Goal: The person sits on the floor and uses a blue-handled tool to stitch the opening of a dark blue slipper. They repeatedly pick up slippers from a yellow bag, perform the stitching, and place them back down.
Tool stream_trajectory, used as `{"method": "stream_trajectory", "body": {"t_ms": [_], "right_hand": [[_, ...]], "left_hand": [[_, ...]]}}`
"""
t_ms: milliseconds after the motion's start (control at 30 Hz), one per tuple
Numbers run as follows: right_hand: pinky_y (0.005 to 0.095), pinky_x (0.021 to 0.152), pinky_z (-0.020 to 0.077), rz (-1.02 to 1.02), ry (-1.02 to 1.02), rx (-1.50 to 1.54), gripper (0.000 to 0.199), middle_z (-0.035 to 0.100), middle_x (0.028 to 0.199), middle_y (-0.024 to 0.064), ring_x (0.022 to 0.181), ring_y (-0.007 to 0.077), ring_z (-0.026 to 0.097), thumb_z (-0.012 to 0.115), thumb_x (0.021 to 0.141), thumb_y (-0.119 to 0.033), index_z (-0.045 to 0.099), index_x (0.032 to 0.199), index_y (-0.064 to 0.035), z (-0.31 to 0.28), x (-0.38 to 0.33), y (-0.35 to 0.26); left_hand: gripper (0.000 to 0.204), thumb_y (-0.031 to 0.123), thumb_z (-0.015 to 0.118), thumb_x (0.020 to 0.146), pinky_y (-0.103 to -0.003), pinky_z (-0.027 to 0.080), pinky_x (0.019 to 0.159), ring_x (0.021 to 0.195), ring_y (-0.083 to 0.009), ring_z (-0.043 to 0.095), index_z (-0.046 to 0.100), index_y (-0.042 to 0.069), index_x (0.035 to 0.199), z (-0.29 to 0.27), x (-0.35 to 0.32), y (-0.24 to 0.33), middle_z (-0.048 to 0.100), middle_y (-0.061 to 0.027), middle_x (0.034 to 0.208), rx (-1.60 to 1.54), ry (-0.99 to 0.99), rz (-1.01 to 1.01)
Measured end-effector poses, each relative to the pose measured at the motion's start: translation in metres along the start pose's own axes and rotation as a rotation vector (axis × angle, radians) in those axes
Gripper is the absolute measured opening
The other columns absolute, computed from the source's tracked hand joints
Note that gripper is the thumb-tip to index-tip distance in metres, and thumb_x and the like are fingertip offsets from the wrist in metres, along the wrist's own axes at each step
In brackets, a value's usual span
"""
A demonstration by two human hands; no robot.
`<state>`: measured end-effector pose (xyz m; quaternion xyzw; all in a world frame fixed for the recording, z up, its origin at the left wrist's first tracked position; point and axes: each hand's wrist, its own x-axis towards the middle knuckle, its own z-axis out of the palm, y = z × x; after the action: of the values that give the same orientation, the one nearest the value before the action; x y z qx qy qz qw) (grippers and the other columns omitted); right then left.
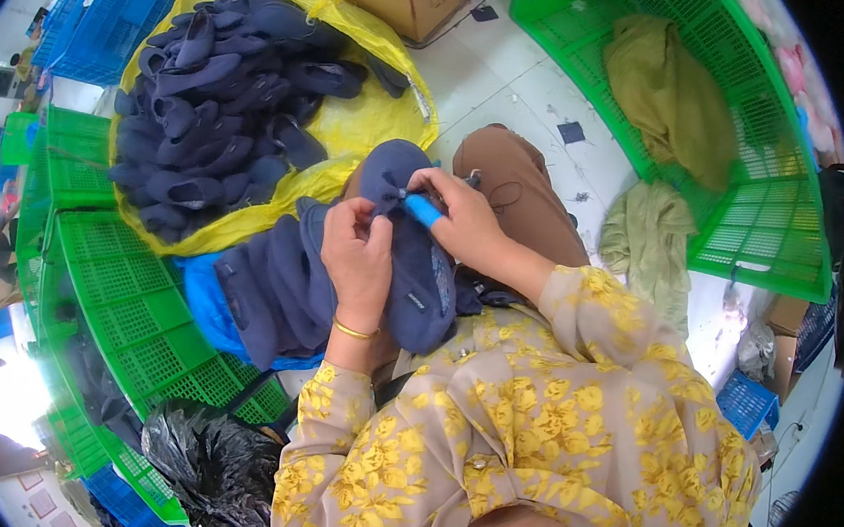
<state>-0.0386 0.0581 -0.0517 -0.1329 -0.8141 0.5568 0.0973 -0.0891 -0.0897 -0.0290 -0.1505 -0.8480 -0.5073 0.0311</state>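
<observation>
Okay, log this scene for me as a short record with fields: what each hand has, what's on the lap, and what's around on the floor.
left hand: pinches the edge of a navy fabric piece held on the lap
right hand: grip closed on a small blue-handled tool, its tip at the fabric
lap: more navy pieces stacked at the person's left
yellow sack: open on the floor, heaped with navy pieces
green crates: left and upper right; the right crate holds olive cloth
black plastic bag: lower left
</observation>
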Motion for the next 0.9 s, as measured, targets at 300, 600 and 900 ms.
{"method": "stream_trajectory", "body": {"t_ms": [300, 600, 900], "right_hand": [[0.0417, 0.065, 0.0493, -0.438, -0.086, -0.496, 0.023, 0.058, 0.086, 0.011, 0.077, 0.0314, 0.063, 0.067, 0.075, -0.009, 0.058, 0.096, -0.0081, -0.023, 0.016, -0.004], [0.0254, 0.06, 0.039, 0.078, -0.022, 0.232, 0.034, 0.043, 0.07, -0.0011, 0.062, 0.0096, 0.037, 0.075, 0.081, -0.014, 0.051, 0.105, -0.0047, -0.009, 0.007, -0.011], [0.0237, 0.066, 0.041, 0.259, -0.044, 0.546, 0.026, 0.054, 0.082, -0.0012, 0.072, 0.0058, 0.045, 0.071, 0.087, -0.02, 0.057, 0.102, -0.003, -0.005, 0.01, -0.006]], "left_hand": [[0.011, 0.0, 0.066, 0.079, -0.027, 0.047, 0.062, 0.065, -0.0148, 0.054, 0.063, 0.001, 0.089, -0.017, -0.002, -0.008, 0.057, -0.0059, 0.079, 0.013, -0.089, 0.144], [0.016, 0.002, 0.07, 0.083, -0.019, 0.042, 0.063, 0.07, -0.004, 0.049, 0.061, 0.002, 0.097, -0.02, -0.003, -0.015, 0.056, 0.0027, 0.082, -0.128, -0.112, -0.1], [0.02, 0.002, 0.071, 0.082, -0.022, 0.044, 0.063, 0.07, -0.0078, 0.051, 0.064, 0.001, 0.1, -0.019, 0.003, -0.008, 0.055, -0.0016, 0.084, -0.05, -0.085, 0.09]]}}
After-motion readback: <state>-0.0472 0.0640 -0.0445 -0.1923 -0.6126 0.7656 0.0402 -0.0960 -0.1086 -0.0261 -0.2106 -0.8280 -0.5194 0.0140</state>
